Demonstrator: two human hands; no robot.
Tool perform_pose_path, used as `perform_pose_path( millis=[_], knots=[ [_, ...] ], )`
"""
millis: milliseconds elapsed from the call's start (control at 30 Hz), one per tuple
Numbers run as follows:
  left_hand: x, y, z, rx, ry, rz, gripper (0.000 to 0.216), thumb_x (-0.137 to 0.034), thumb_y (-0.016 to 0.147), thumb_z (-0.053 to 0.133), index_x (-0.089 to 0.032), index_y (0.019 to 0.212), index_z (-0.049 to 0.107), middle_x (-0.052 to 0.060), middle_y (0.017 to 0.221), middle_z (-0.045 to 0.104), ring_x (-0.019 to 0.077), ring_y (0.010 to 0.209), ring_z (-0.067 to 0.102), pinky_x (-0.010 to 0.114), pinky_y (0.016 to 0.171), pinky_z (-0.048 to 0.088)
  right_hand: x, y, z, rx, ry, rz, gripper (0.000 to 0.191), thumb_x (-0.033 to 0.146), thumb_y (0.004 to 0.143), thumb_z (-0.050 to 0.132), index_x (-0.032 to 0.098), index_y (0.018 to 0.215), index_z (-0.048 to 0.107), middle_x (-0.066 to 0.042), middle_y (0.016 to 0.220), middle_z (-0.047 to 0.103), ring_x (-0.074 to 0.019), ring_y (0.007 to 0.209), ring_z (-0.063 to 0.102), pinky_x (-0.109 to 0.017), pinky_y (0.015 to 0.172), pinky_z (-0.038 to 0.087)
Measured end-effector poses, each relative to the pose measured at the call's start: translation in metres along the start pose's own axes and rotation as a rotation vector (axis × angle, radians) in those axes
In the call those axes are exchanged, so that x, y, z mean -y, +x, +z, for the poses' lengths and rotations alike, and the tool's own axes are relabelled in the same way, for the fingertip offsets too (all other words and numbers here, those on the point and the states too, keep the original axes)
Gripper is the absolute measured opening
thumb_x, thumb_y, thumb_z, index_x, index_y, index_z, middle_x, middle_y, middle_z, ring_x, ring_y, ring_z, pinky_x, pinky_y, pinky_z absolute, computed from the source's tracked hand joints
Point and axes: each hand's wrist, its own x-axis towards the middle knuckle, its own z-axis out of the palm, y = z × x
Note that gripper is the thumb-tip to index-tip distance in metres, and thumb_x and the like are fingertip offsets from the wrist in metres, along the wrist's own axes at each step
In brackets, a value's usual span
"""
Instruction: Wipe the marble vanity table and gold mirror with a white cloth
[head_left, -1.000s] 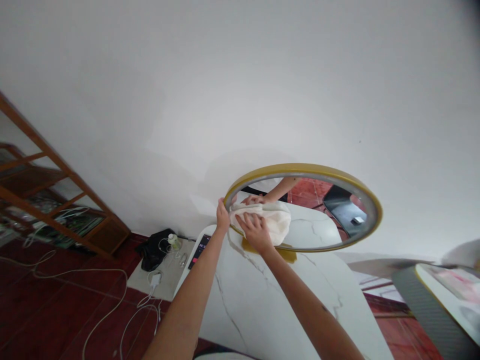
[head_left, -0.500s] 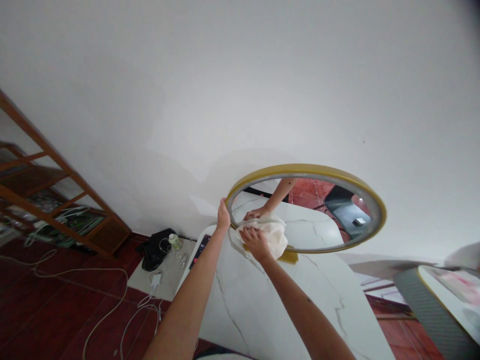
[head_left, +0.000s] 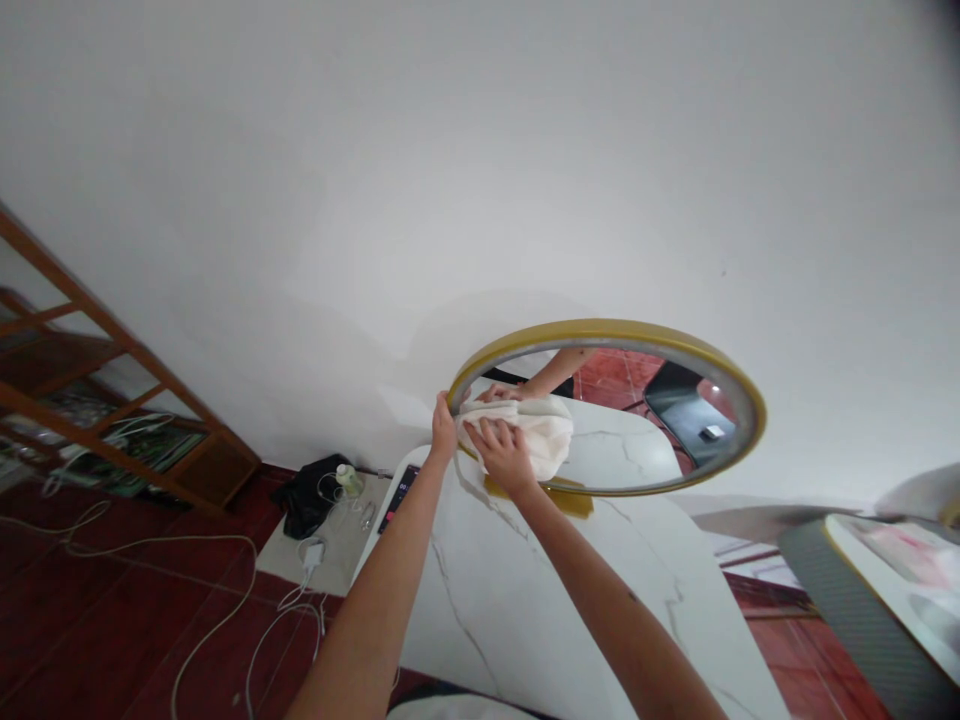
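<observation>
A round mirror [head_left: 622, 458] with a gold rim stands tilted on a gold base [head_left: 571, 502] on the white marble-patterned table [head_left: 480, 590]. My left hand [head_left: 443, 428] is closed around the left side of the rim. With its fingers somewhat spread, my right hand [head_left: 501, 450] presses a bunched white cloth [head_left: 551, 432] against the lower left of the glass. The cloth covers that part of the mirror, and its loose end hangs over the rim. Reflected in the glass are my right arm, the table top and a dark chair.
A phone [head_left: 397, 498] lies on the table's left edge, beside my left forearm. Lower to the left are a black bag [head_left: 309, 495], a small bottle [head_left: 348, 478] and white cables [head_left: 251, 600] on red floor tiles. A wooden shelf [head_left: 112, 400] leans left; a grey-sided cabinet [head_left: 847, 600] stands right.
My right hand and the cloth have moved a little up the glass, towards the left rim. My left hand keeps its hold on the rim. The view has shifted slightly.
</observation>
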Motion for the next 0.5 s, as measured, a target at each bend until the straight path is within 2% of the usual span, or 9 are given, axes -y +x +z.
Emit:
perform_pose_path(
  millis=[200,333,400,500],
  knots=[
    [0.002,0.002,-0.002,-0.013,0.017,0.013,0.041,-0.032,0.094,0.026,-0.017,0.091,0.064,0.005,0.094,0.071,0.0163,0.107,0.059,0.03,0.101,0.037,0.0,-0.039,0.036,0.068,0.01,-0.052,0.047,0.017,0.088,0.04,0.027,0.134,0.039,-0.007,0.129,0.05,-0.0252,0.111,0.044,-0.04,0.087,0.036],
    [0.004,0.003,-0.003,-0.028,0.03,0.027,0.039,-0.032,0.094,0.027,-0.017,0.086,0.062,0.006,0.093,0.071,0.0173,0.106,0.059,0.031,0.101,0.037,-0.002,-0.062,0.047,0.093,-0.001,-0.038,0.038,0.014,0.084,0.046,0.024,0.12,0.054,-0.006,0.117,0.058,-0.0233,0.101,0.05,-0.039,0.084,0.037],
    [0.004,0.003,-0.003,-0.033,0.034,0.032,0.039,-0.033,0.094,0.027,-0.017,0.087,0.062,0.006,0.093,0.071,0.0177,0.107,0.058,0.032,0.101,0.037,-0.001,-0.063,0.046,0.092,-0.002,-0.026,0.036,0.015,0.084,0.047,0.024,0.118,0.055,-0.006,0.115,0.058,-0.0235,0.1,0.05,-0.039,0.085,0.037],
    [0.005,0.003,-0.002,-0.026,0.04,0.037,0.042,-0.035,0.094,0.026,-0.016,0.091,0.063,0.006,0.095,0.07,0.0174,0.107,0.058,0.031,0.101,0.038,0.003,-0.048,0.037,0.076,0.007,-0.02,0.042,0.017,0.085,0.046,0.024,0.126,0.048,-0.007,0.122,0.054,-0.0252,0.104,0.048,-0.042,0.087,0.036]
  ],
)
